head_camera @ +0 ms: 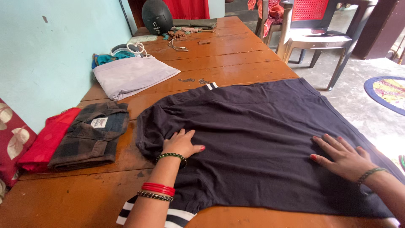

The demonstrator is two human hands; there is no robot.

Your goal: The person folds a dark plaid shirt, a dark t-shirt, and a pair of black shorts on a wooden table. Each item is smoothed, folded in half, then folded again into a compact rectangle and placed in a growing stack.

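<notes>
I am looking down at a long wooden table [236, 55] running along a pale blue wall [50, 50], and most of its near end is being covered by a dark navy T-shirt [261, 139] lying flat, its striped sleeve cuffs [168, 217] showing at the near edge and at the far one. Both of my hands are pressing on it. My left hand [182, 143] is resting palm down near the shirt's left edge, fingers together and flat, gripping nothing. My right hand [344, 156] is lying flat toward the right side, fingers spread apart, also holding nothing.

The shirt is lying spread and fairly smooth but not yet folded (no crease or doubled layer is showing), so I judge the folding itself is all still to come. Left of it, three pieces are already sitting folded: a grey garment [130, 76] farther up, a dark checked shirt [90, 135] and a red cloth [48, 139] just beside it.

Farther off, a black helmet [157, 17] is sitting, with a white cable [137, 48] nearby.
</notes>
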